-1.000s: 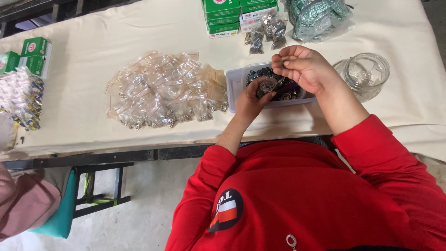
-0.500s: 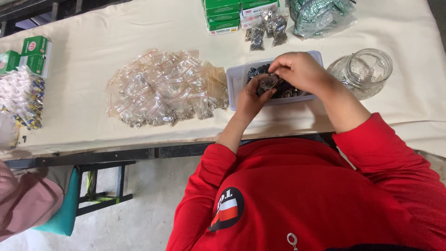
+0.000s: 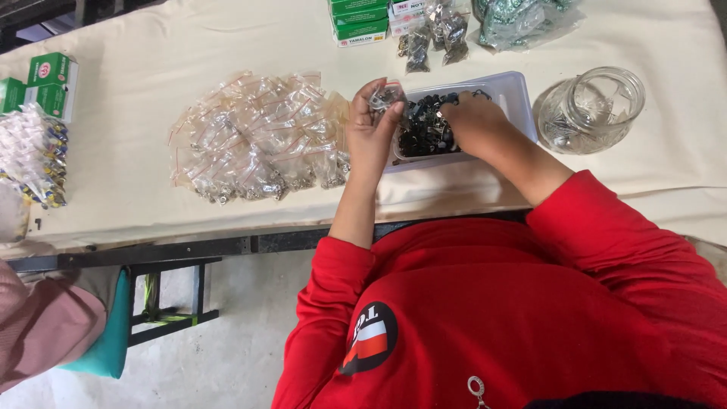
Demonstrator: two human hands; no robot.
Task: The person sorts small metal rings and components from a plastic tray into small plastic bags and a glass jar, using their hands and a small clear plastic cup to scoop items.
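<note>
Fingers of the left hand pinched a small clear bag over the tray's edge while the right hand, grip hidden, dug into dark small parts, so a fumbled piece could probably have missed the bag's narrow mouth.

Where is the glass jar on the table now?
In the head view, the glass jar lies at the right, beside the white tray, near the right hand.
</note>
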